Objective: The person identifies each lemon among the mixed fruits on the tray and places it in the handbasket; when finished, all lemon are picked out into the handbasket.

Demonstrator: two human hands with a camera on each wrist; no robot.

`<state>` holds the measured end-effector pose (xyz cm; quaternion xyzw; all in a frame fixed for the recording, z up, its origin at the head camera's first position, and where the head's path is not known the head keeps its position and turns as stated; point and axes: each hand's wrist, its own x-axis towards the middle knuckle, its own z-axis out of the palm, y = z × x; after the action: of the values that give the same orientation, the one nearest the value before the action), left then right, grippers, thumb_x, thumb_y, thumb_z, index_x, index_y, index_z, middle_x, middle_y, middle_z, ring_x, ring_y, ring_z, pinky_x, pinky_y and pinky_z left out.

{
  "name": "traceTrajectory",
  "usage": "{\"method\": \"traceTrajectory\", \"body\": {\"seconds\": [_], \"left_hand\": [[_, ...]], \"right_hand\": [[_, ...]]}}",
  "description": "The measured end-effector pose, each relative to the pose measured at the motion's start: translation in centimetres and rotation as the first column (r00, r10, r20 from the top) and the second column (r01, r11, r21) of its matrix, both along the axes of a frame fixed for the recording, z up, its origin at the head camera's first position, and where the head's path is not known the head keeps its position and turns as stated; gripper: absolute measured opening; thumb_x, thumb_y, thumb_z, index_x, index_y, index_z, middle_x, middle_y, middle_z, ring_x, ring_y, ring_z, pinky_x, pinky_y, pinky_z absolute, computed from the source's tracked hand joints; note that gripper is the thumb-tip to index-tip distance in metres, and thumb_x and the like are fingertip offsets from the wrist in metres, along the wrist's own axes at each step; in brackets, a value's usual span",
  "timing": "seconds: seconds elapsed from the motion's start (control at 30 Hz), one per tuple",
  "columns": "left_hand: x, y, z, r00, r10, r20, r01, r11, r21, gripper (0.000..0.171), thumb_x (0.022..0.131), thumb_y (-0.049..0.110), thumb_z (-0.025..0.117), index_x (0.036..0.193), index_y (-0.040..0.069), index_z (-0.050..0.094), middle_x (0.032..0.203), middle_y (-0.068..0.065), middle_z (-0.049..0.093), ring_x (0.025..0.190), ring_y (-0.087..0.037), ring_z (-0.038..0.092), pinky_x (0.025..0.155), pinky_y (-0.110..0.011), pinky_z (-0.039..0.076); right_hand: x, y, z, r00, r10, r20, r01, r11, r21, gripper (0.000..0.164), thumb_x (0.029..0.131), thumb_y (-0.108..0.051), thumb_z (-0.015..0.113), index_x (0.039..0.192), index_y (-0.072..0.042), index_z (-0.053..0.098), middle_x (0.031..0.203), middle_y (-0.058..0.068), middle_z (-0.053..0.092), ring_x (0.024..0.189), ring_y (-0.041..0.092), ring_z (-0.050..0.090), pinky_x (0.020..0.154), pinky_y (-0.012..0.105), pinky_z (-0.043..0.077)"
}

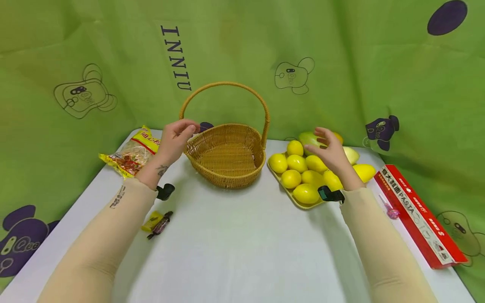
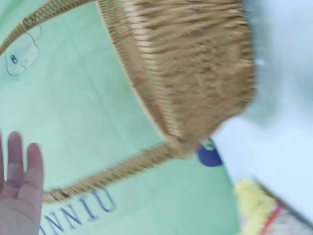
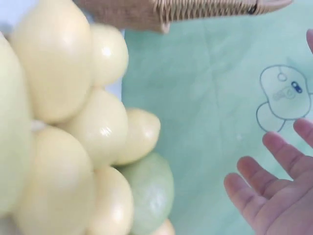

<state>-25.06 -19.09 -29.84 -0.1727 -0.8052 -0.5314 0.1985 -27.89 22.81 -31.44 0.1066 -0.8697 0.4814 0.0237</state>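
The left hand (image 1: 176, 141), relaxed and empty, hangs at nine o'clock of the brown wicker handled basket (image 1: 227, 181), itself at twelve. The right hand (image 1: 330, 152), loosely spread, empty, hovers by oval yellow fruits (image 1: 297, 163) at two.

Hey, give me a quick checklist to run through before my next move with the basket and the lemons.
1. Basket upright: ok.
2. Lemons resting on the tray: ok.
3. Right hand empty: ok, fingers spread.
4. Left hand empty: ok, nothing held.
5. Left hand clear of the handle: cannot tell; they overlap in view.
6. Lemon gripped: not ok, neither hand holds one.
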Motion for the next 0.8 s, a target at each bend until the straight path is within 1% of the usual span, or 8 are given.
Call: {"method": "traceTrajectory", "body": {"seconds": [0.1,0.2,0.27,0.33,0.4,0.5,0.67,0.8], "left_hand": [[-0.1,-0.9,-1.3,0.998,0.037,-0.047,-0.026,0.979,0.203,0.020,0.093,0.009,0.050,0.092,-0.007,0.064,0.081,0.008,0.064,0.077,-0.003,0.059,0.071,-0.018,0.050],[-0.5,-1.7,-2.5,0.994,0.099,-0.041,-0.076,0.920,0.384,0.013,0.091,0.008,0.054,0.087,0.007,0.066,0.080,0.009,0.063,0.075,-0.004,0.060,0.070,-0.018,0.051],[-0.9,-2.3,-3.1,0.989,0.146,-0.008,-0.127,0.887,0.443,0.011,0.091,0.010,0.056,0.087,0.016,0.065,0.083,0.008,0.062,0.077,-0.005,0.058,0.072,-0.018,0.050],[-1.3,-2.8,-3.6,0.985,0.170,0.034,-0.166,0.861,0.481,0.011,0.091,0.012,0.057,0.089,0.021,0.063,0.088,0.007,0.060,0.080,-0.005,0.056,0.074,-0.020,0.048],[-1.7,-3.2,-3.9,0.982,0.161,0.097,-0.188,0.845,0.501,0.010,0.092,0.014,0.055,0.092,0.022,0.061,0.091,0.006,0.056,0.083,-0.006,0.053,0.076,-0.021,0.046],[-2.1,-3.5,-4.2,0.974,0.120,0.190,-0.202,0.841,0.501,0.008,0.093,0.017,0.054,0.097,0.022,0.059,0.094,0.006,0.052,0.088,-0.006,0.050,0.078,-0.022,0.044],[-3.1,-3.4,-4.5,0.960,0.086,0.268,-0.211,0.849,0.485,0.014,0.093,0.018,0.054,0.107,0.016,0.057,0.097,0.008,0.052,0.092,-0.006,0.050,0.084,-0.024,0.042],[-3.9,-3.4,-5.4,0.961,0.047,0.273,-0.190,0.830,0.525,0.010,0.093,0.019,0.055,0.101,0.023,0.058,0.096,0.009,0.055,0.091,-0.006,0.054,0.085,-0.028,0.042]], "right_hand": [[1.2,0.6,-0.6,1.000,0.012,-0.025,-0.015,0.992,-0.124,0.064,0.089,-0.024,0.063,0.142,-0.009,0.030,0.143,0.016,0.035,0.131,0.034,0.033,0.105,0.039,0.034],[2.1,1.1,-1.2,0.998,0.048,-0.043,-0.058,0.960,-0.273,0.052,0.089,-0.015,0.061,0.136,-0.012,0.038,0.136,0.012,0.042,0.126,0.029,0.038,0.095,0.022,0.042],[2.6,1.4,-1.9,0.995,0.081,-0.065,-0.099,0.927,-0.363,0.045,0.089,-0.010,0.061,0.130,-0.015,0.043,0.129,0.007,0.048,0.121,0.025,0.043,0.087,0.013,0.045],[2.9,1.7,-2.7,0.989,0.118,-0.087,-0.144,0.886,-0.440,0.041,0.088,-0.005,0.060,0.124,-0.018,0.047,0.123,0.002,0.053,0.115,0.020,0.047,0.084,0.013,0.047],[3.3,2.0,-3.6,0.983,0.146,-0.108,-0.180,0.862,-0.474,0.039,0.088,-0.001,0.059,0.121,-0.019,0.050,0.119,-0.001,0.056,0.112,0.017,0.050,0.084,0.013,0.047],[3.8,2.5,-5.0,0.976,0.180,-0.124,-0.218,0.839,-0.498,0.040,0.087,0.005,0.058,0.123,-0.013,0.051,0.117,-0.001,0.059,0.110,0.015,0.053,0.085,0.016,0.048],[4.7,3.0,-6.9,0.972,0.207,-0.112,-0.235,0.832,-0.502,0.041,0.085,0.010,0.057,0.124,0.003,0.047,0.115,-0.004,0.061,0.109,0.015,0.054,0.086,0.017,0.048],[5.5,3.3,-8.2,0.976,0.199,-0.093,-0.218,0.844,-0.489,0.040,0.084,0.010,0.059,0.122,0.008,0.046,0.115,-0.001,0.061,0.109,0.015,0.054,0.087,0.018,0.048]]}}
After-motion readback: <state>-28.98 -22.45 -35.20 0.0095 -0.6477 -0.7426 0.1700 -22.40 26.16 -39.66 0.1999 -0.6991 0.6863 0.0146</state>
